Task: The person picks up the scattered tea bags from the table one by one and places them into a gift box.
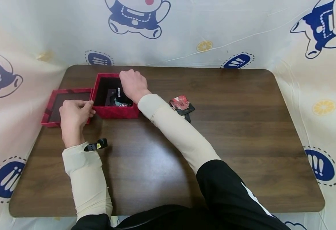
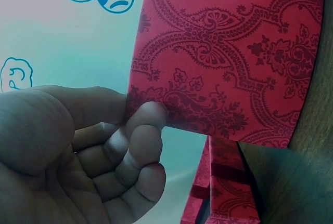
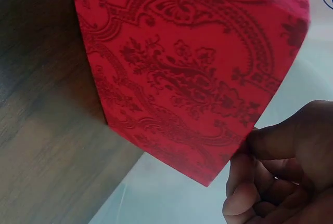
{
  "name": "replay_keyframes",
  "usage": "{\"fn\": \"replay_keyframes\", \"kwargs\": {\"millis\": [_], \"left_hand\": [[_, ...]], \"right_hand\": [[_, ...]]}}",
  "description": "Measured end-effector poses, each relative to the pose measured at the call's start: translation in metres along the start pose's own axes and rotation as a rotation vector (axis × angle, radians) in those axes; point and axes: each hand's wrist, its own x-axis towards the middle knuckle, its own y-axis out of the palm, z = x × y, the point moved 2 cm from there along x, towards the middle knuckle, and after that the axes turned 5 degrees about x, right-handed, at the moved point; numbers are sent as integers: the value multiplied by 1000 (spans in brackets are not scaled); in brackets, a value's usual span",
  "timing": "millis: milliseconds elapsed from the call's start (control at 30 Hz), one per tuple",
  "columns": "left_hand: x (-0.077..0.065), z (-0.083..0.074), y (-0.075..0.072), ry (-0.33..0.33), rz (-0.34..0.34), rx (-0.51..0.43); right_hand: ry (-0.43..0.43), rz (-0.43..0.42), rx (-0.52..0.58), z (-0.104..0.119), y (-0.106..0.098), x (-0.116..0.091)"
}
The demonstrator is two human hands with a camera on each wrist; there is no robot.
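A red patterned box (image 1: 114, 112) without its lid stands at the back left of the table. Inside lie small dark items, one with a white label (image 1: 119, 92). My left hand (image 1: 73, 115) pinches the box's near left corner between thumb and fingers. In the left wrist view, the fingertips (image 2: 151, 114) lie on the patterned wall. At the far right corner, my right hand (image 1: 134, 85) pinches the rim. The right wrist view shows that thumb and curled fingers at the edge of the box wall (image 3: 182, 73). The hand covers part of the opening.
The red lid (image 1: 68, 95) lies with its hollow side up, left of the box and partly behind my left hand. Right of the box is a small pile with a red packet (image 1: 180, 102) over a black item (image 1: 187, 110). The brown wooden table (image 1: 242, 134) meets a printed curtain at the back.
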Motion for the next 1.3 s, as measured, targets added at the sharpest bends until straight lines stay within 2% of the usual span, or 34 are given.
{"fn": "replay_keyframes", "kwargs": {"millis": [167,367,500,633,833,1033,1200,1300], "left_hand": [[0,1,3,-9,-4,-10],[1,0,6,4,1,-13],[2,1,5,10,0,-8],[1,2,5,2,2,-6],[0,3,4,-1,17,-17],[1,3,2,-3,20,-10],[2,4,2,6,22,-8],[2,4,2,17,20,1]], "right_hand": [[17,-11,46,-10,-5,-3],[135,-67,347,-47,-19,-19],[164,-124,463,-76,-19,-32],[176,-175,504,-100,-16,-43],[212,-246,507,-131,-16,-58],[236,-270,541,-163,-17,-77],[334,-312,559,-195,-17,-99],[399,-305,562,-211,-17,-108]]}}
